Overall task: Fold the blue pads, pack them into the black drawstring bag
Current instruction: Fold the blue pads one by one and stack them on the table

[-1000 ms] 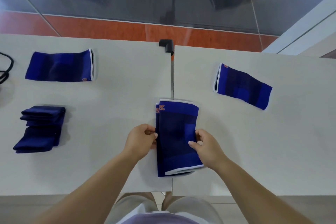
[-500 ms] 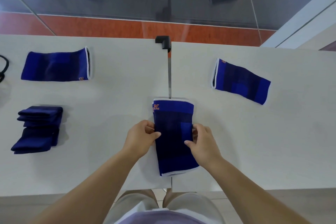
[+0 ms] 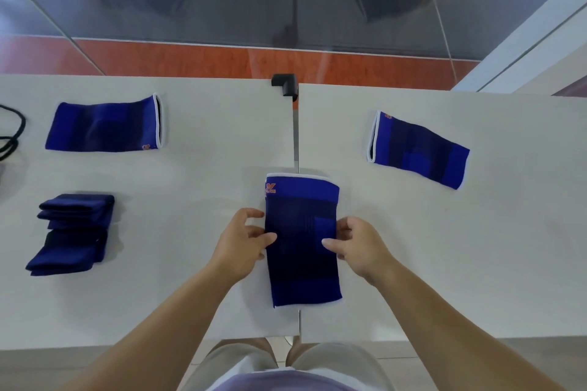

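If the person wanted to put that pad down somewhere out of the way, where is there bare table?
Bare table lies right of the right hand, below the angled pad. Another patch sits between the folded stack and the left hand. The far-left edge is crowded: flat pad, stack, black cord.

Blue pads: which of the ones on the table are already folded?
The folded pads stacked at the near left. The far-left pad, the right pad and the middle pad between both hands all lie flat at full length.

Pad point(image 3: 303, 241) on table point(image 3: 197, 200), centre-front
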Motion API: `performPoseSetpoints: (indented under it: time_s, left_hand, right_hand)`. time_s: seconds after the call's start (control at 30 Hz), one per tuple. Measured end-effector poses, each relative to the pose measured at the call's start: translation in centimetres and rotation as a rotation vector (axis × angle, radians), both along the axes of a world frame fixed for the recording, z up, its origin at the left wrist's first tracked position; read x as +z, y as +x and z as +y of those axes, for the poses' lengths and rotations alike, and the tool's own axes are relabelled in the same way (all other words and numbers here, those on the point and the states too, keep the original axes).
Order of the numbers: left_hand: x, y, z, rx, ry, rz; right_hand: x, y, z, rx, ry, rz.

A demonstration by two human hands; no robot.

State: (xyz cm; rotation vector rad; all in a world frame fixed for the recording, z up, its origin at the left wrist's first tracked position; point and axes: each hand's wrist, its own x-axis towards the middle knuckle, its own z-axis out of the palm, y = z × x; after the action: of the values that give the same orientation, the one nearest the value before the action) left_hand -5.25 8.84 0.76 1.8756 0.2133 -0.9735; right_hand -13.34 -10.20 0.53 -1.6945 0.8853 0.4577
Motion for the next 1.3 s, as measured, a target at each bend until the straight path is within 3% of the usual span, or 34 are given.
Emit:
performPoseSetpoints:
  time_s: [0.13,0.23,0.43,0.6,0.77,0.9,0.97,1.13,1.3]
  left_hand:
    - [1.6,1.7,0.0,0.110,-0.186,-0.080]
    - [3.0,2.7,0.0,0.084,-0.257,-0.193]
    - [4.9,2.8,0.9,-0.306,-0.010,-0.465]
    - [5.5,3.2,2.1,-0.395,0.112,-0.641]
    - [6.0,4.3,3.9,-0.335,0.095,-0.588]
    - [6.5,5.1,5.0,-0.170,-0.104,-0.328]
    - [6.4,5.2,5.3,-0.156,-0.089,-0.295]
    - [5.1,4.1,6.0,-0.056,-0.114,-0.178]
    - [3.8,3.7,8.6,-0.064,-0.012,-0.176]
  right_hand:
    - [2.2,0.9,0.0,-0.143,0.002,-0.258]
    - [4.1,1.6,0.5,-0.050,-0.094,-0.383]
    - [6.3,2.8,1.5,0.363,-0.379,-0.295]
    - [7.1,3.8,2.5,0.429,-0.446,-0.301]
    - [7.3,4.7,3.1,0.485,-0.479,-0.337]
    - [7.9,5.3,3.7,0.432,-0.244,-0.300]
    - [8.0,5.4,4.4,0.372,-0.145,-0.276]
    - [6.7,5.5,6.2,0.253,-0.211,-0.262]
    - [4.7,5.2,8.4,0.345,-0.199,-0.234]
